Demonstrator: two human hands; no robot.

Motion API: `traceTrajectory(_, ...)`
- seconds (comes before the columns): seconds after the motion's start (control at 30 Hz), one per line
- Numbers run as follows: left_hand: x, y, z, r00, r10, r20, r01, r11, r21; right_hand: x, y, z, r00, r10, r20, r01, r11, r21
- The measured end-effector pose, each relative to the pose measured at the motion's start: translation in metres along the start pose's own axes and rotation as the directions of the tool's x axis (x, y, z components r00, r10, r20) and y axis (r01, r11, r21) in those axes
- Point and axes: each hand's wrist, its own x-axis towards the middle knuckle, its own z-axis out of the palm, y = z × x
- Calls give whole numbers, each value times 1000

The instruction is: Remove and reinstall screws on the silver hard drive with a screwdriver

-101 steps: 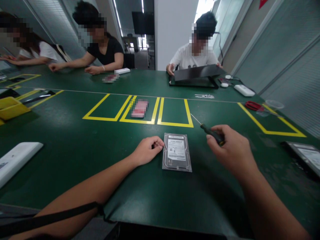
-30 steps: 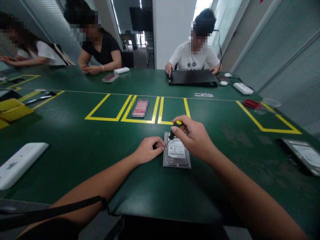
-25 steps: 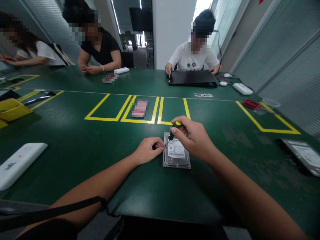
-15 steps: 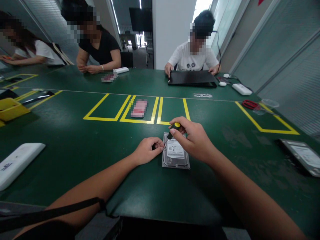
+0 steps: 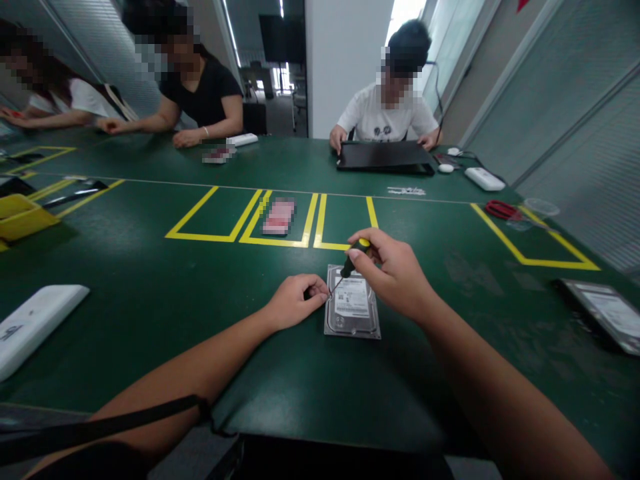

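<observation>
A silver hard drive [image 5: 351, 308] with a white label lies flat on the green table in front of me. My right hand [image 5: 393, 270] is closed around a screwdriver [image 5: 349, 265] with a dark handle and yellow end. The screwdriver leans over the drive, its thin shaft slanting down to the drive's left edge. At that same edge, my left hand [image 5: 299, 301] has thumb and fingertips pinched together against the drive, close to the screwdriver's tip. The exact spot under the tip is too small to make out.
Yellow tape rectangles mark the table [image 5: 450, 347]; a phone [image 5: 279, 217] lies in one. Another hard drive [image 5: 607, 312] is at the right, a white device [image 5: 40, 330] and yellow bin [image 5: 23, 219] at the left. Across sit several people, one holding a black panel [image 5: 385, 157].
My right hand has shifted slightly right and up, tilting the screwdriver more so its shaft shows. My left hand stays put. The person in black has stretched an arm to the left.
</observation>
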Motion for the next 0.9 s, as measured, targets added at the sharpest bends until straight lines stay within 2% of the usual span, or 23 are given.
traceTrajectory(0.9,1,2,0,1000,-25,11,25,1000,4,-1,3,3,999,-42,17,42,999,22)
